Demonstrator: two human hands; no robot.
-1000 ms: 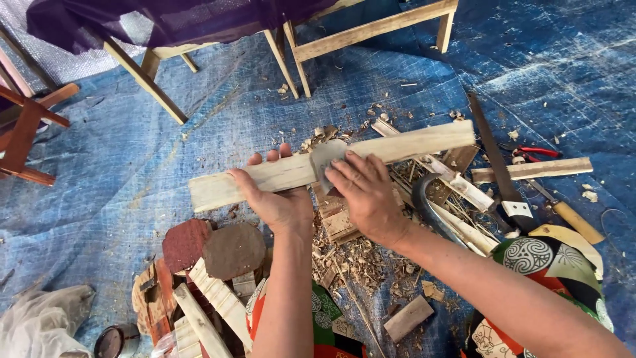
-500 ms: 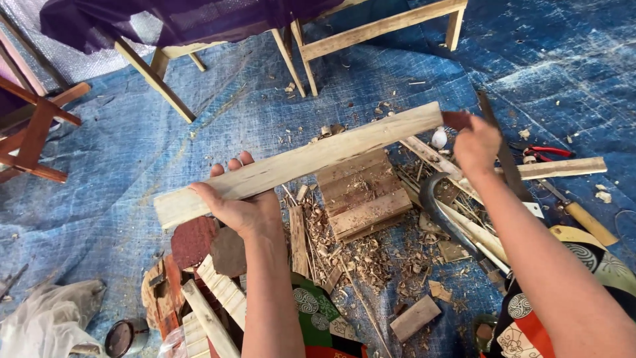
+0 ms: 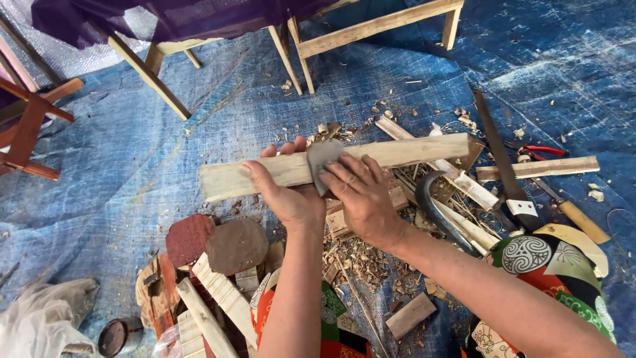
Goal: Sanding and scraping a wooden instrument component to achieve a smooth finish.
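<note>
Gripping a pale wooden slat [image 3: 371, 159] from beneath with the left hand [image 3: 288, 195], fingers curled up over its far edge, holding it level above the shavings [image 3: 361, 255] and blue tarp [image 3: 152, 152]. Pressing a grey sanding pad [image 3: 322, 162] flat onto it with the right hand [image 3: 361, 195], fingers together. Risking, by the look of it, a splinter or scraped knuckles should the pad skid into the gripping fingers.

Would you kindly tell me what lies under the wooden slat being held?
Under the wooden slat lie wood shavings and offcuts on the blue tarp. The left hand and right hand, pressing a grey piece, cover what is directly beneath.
</note>
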